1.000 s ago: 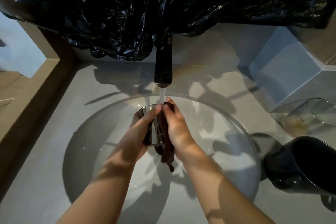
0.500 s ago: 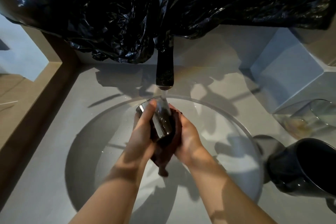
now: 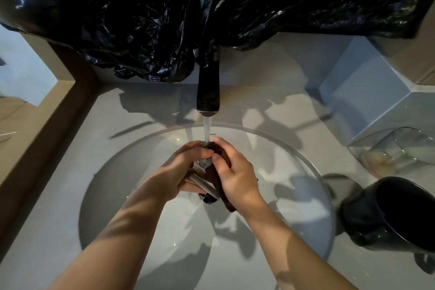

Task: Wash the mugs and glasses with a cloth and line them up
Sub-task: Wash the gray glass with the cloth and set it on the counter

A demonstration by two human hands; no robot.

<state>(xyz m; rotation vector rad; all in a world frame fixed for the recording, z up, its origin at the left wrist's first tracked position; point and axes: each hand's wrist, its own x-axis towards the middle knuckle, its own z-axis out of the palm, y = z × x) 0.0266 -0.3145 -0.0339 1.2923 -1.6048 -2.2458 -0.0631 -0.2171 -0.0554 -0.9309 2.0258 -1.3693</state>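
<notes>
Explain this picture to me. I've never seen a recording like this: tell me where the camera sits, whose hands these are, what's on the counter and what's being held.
No machine here: a person wears a wide-angle camera on the head, so you look down along both forearms. The left hand grips a glass under the running tap, over a round basin. The right hand holds a dark cloth against that glass. On the counter to the right sit a black mug and a second glass. Crumpled black plastic hangs behind the tap.
</notes>
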